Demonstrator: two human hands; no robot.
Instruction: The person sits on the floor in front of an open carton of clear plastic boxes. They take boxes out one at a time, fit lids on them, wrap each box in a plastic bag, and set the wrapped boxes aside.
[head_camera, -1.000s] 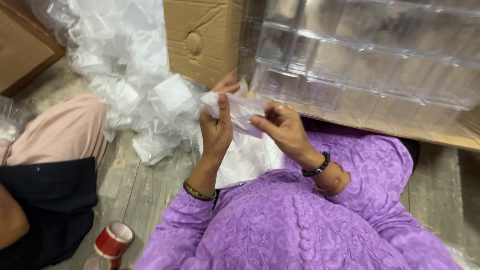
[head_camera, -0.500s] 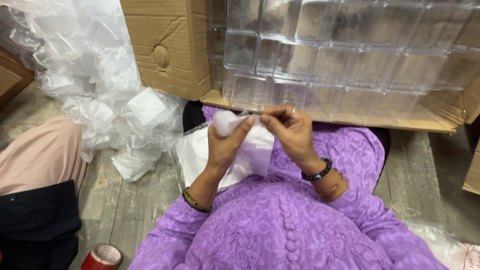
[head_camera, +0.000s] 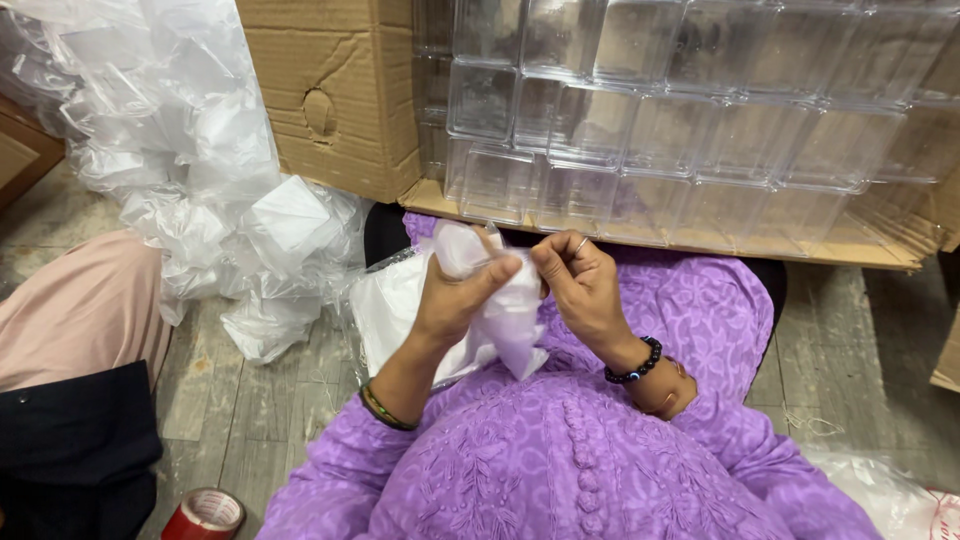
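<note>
Hands work as a pair: your left hand (head_camera: 455, 300) grips the plastic bag (head_camera: 500, 300) while your right hand (head_camera: 580, 285) pinches its top edge, keeping it taut.

Crumpled clear plastic bag (head_camera: 500, 300), upright

Cardboard box (head_camera: 335, 95) beside stacked clear plastic boxes (head_camera: 680, 110); crumpled bag heap (head_camera: 170, 150) left; red tape roll (head_camera: 205, 513).

Stacked clear boxes (head_camera: 680, 120) wall off everything ahead of my hands, the cardboard carton (head_camera: 335, 95) too. Left, a heap of plastic bags (head_camera: 190, 170) crowds in (someone's knee (head_camera: 85, 310) beyond). Floorboards (head_camera: 850, 350) right lie open.
</note>
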